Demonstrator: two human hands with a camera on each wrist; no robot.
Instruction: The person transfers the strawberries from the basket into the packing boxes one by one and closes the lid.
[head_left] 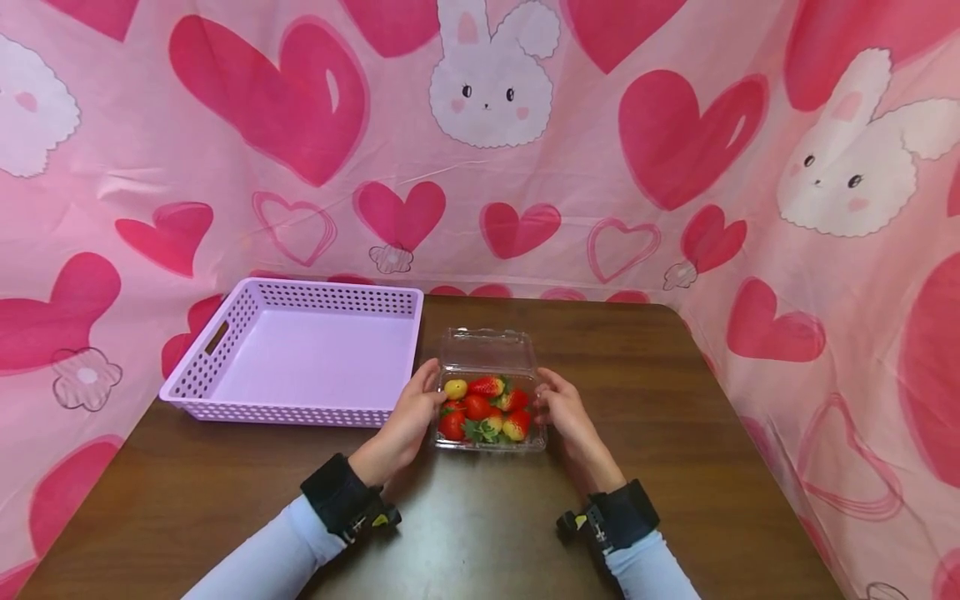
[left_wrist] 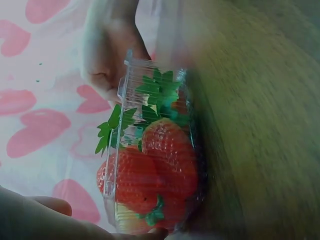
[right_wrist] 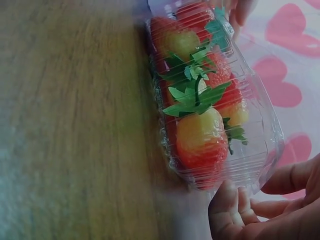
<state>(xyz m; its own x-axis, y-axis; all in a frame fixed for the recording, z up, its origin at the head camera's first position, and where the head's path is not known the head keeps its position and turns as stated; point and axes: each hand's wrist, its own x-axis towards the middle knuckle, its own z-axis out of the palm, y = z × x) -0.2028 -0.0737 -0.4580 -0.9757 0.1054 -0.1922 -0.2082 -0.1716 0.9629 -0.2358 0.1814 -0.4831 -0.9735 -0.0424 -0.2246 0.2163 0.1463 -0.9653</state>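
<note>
A clear plastic clamshell box (head_left: 491, 447) sits on the table, its lid (head_left: 486, 350) raised at the far side. Red and pale-yellow strawberries (head_left: 477, 407) with green leaves fill it. My left hand (head_left: 405, 421) holds the box's left side, thumb near the rim. On the opposite side, my right hand (head_left: 573, 421) grips the right wall; the right wrist view shows its bent fingers (right_wrist: 225, 202) at the end of the box. In the left wrist view the left hand (left_wrist: 50, 220) is only partly visible along the lower edge.
A lilac perforated basket (head_left: 322, 358) with nothing in it stands left of the box, close to the left hand. The brown wooden table (head_left: 465, 533) meets a pink heart-and-rabbit cloth (head_left: 487, 175) at the back and sides.
</note>
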